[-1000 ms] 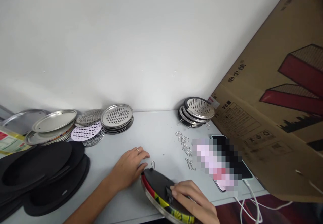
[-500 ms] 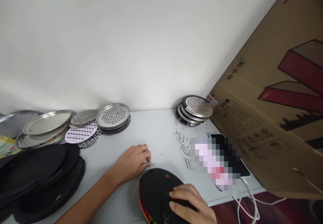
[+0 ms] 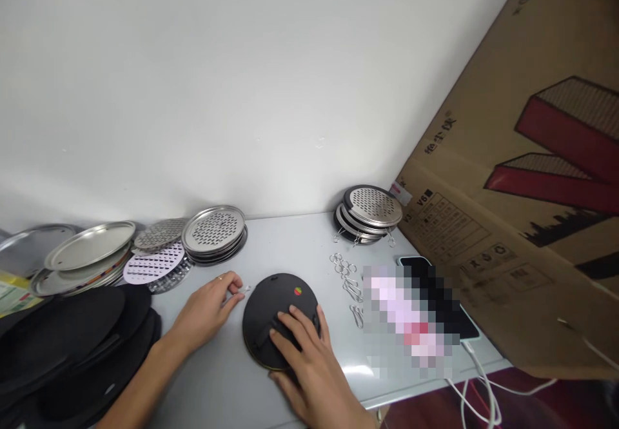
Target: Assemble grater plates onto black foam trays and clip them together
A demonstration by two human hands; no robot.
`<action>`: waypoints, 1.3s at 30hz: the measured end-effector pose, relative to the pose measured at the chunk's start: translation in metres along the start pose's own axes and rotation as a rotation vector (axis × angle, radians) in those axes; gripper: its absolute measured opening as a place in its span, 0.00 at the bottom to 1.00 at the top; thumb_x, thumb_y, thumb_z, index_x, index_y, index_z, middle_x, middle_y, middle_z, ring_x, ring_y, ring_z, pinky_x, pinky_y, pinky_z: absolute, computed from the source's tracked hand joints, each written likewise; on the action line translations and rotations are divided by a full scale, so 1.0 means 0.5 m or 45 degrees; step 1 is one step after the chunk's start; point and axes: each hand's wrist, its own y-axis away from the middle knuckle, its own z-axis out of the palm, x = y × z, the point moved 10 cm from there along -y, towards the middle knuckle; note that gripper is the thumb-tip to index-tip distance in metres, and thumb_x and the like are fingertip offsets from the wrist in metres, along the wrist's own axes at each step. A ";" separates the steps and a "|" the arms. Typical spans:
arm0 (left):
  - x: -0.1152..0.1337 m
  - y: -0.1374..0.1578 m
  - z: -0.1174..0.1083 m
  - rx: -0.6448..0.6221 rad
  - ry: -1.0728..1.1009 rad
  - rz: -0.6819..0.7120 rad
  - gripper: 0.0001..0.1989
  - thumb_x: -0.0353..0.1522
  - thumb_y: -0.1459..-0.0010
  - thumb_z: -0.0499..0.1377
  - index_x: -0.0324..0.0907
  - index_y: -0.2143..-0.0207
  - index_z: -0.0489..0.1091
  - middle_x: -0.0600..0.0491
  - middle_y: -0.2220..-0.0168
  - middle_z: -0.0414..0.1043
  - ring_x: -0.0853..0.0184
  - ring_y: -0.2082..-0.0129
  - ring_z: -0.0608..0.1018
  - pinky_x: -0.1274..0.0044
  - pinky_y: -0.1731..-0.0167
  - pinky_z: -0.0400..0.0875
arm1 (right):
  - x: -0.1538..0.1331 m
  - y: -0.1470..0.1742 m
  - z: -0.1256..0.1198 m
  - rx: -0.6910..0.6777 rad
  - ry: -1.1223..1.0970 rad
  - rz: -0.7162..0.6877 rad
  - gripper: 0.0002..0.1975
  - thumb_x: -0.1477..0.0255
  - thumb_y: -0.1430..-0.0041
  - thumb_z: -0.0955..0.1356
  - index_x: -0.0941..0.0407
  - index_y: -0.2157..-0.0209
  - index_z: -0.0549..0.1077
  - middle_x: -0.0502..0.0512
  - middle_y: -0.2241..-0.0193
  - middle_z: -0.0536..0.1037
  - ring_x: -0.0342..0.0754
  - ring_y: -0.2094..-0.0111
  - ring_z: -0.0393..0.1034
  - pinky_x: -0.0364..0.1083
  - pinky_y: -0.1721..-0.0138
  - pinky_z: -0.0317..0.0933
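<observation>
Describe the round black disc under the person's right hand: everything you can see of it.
The black disc is round and matte, looks like plastic, and lies flat on the pale table near its front edge. A small red, yellow and green dot sits near its far rim, and a raised bar shows on its left half. A thin coloured line runs along its near left edge. The right hand rests flat on its near half. The left hand pinches a small metal clip just beside its left rim; whether the clip touches it is unclear.
</observation>
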 end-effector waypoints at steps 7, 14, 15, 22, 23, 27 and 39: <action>-0.042 0.040 -0.017 0.100 0.012 -0.044 0.09 0.38 0.33 0.51 0.47 0.61 0.69 0.54 0.63 0.74 0.62 0.62 0.77 0.72 0.62 0.68 | 0.031 -0.028 -0.036 0.106 0.025 0.040 0.29 0.69 0.35 0.67 0.52 0.35 0.60 0.57 0.31 0.58 0.56 0.31 0.48 0.62 0.32 0.47; -0.025 0.082 -0.009 0.241 0.033 0.052 0.12 0.40 0.33 0.52 0.46 0.65 0.70 0.53 0.65 0.74 0.61 0.62 0.75 0.71 0.59 0.68 | 0.242 -0.022 -0.162 0.312 0.468 0.596 0.17 0.73 0.33 0.63 0.61 0.46 0.72 0.66 0.49 0.74 0.62 0.48 0.65 0.57 0.52 0.62; -0.024 0.084 -0.007 0.251 0.035 0.061 0.11 0.40 0.34 0.52 0.46 0.65 0.71 0.53 0.65 0.74 0.61 0.62 0.75 0.71 0.59 0.67 | 0.258 -0.025 -0.171 0.307 0.496 0.627 0.15 0.74 0.33 0.63 0.61 0.48 0.74 0.66 0.52 0.75 0.62 0.51 0.66 0.56 0.54 0.61; -0.020 0.087 -0.008 0.287 0.033 0.080 0.10 0.38 0.34 0.53 0.46 0.64 0.72 0.54 0.65 0.74 0.62 0.62 0.75 0.70 0.60 0.67 | 0.278 -0.060 -0.171 0.297 0.494 0.671 0.12 0.80 0.38 0.64 0.58 0.65 0.80 0.61 0.65 0.79 0.58 0.58 0.69 0.51 0.60 0.55; -0.019 0.088 -0.009 0.287 0.033 0.085 0.10 0.38 0.34 0.54 0.46 0.64 0.72 0.54 0.65 0.74 0.62 0.62 0.75 0.71 0.60 0.67 | 0.277 -0.063 -0.171 0.311 0.471 0.666 0.13 0.81 0.38 0.64 0.58 0.66 0.80 0.61 0.66 0.79 0.58 0.58 0.69 0.51 0.60 0.54; -0.014 0.091 -0.012 0.302 0.039 0.100 0.09 0.37 0.34 0.54 0.46 0.64 0.72 0.54 0.66 0.74 0.62 0.62 0.75 0.71 0.60 0.68 | 0.275 -0.066 -0.177 0.386 0.317 0.621 0.13 0.79 0.38 0.65 0.57 0.68 0.81 0.61 0.66 0.79 0.58 0.59 0.69 0.51 0.60 0.54; -0.021 0.154 -0.020 0.335 0.083 0.108 0.12 0.38 0.33 0.54 0.51 0.58 0.78 0.54 0.62 0.78 0.63 0.61 0.79 0.74 0.58 0.73 | 0.086 -0.015 -0.121 0.490 -0.583 0.420 0.15 0.63 0.35 0.67 0.54 0.69 0.82 0.53 0.74 0.79 0.46 0.73 0.69 0.42 0.73 0.61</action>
